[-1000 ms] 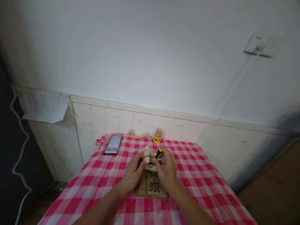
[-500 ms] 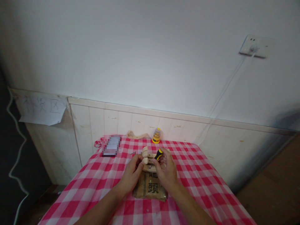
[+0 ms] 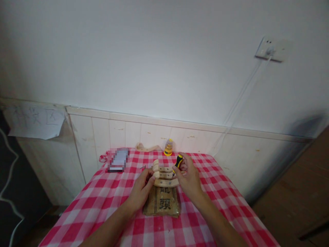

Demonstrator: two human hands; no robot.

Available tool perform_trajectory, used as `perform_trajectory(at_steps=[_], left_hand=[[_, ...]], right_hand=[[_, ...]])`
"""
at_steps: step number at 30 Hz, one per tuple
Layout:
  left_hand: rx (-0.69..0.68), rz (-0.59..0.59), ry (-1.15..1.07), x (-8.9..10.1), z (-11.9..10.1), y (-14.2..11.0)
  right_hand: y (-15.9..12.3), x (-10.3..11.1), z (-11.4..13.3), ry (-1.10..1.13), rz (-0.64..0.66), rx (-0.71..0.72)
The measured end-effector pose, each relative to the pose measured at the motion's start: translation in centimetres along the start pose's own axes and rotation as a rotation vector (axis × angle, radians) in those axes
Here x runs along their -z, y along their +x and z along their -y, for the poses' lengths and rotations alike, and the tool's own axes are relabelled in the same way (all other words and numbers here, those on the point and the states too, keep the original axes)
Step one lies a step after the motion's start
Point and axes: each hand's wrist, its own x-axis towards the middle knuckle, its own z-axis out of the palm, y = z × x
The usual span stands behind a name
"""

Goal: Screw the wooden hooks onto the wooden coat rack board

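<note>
My left hand (image 3: 143, 183) is closed on the left end of a pale wooden piece (image 3: 166, 183) made of several curved bars with dark screw holes. In my right hand (image 3: 189, 176) is a black and yellow screwdriver (image 3: 178, 160), held tilted, its tip down by the bars. The tip's exact contact point is too small to make out. Below the wooden piece lies a brown packet (image 3: 161, 202) with dark printed characters. A small bent metal key (image 3: 143, 167) rests on the cloth just beyond my left hand.
A red and white checked cloth (image 3: 108, 206) covers the table. Near the wall stand a yellow-capped bit container (image 3: 168, 147) and a curved wooden strip (image 3: 147, 148). At the back left lies a blurred phone (image 3: 119, 160). A cable hangs from the wall socket (image 3: 272, 49).
My right hand has lifted and moved slightly right with the screwdriver, which uncovers more of the bars and their screw holes. My left hand keeps its grip. The whole view has shifted a little.
</note>
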Motion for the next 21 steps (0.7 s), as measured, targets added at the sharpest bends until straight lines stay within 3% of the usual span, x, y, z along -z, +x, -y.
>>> perform_trajectory(at_steps=[4,13,21], left_hand=[[0.006,-0.003,-0.007,0.0,0.1,0.0],[0.020,-0.019,0.009,0.2,0.7,0.0],[0.017,-0.017,0.007,0.3,0.7,0.0]], right_hand=[[-0.8,-0.1,-0.6,-0.004,0.040,0.026],[-2.1,-0.9,-2.7,0.067,-0.006,0.006],[-2.0,-1.0,-2.7,0.073,-0.046,0.005]])
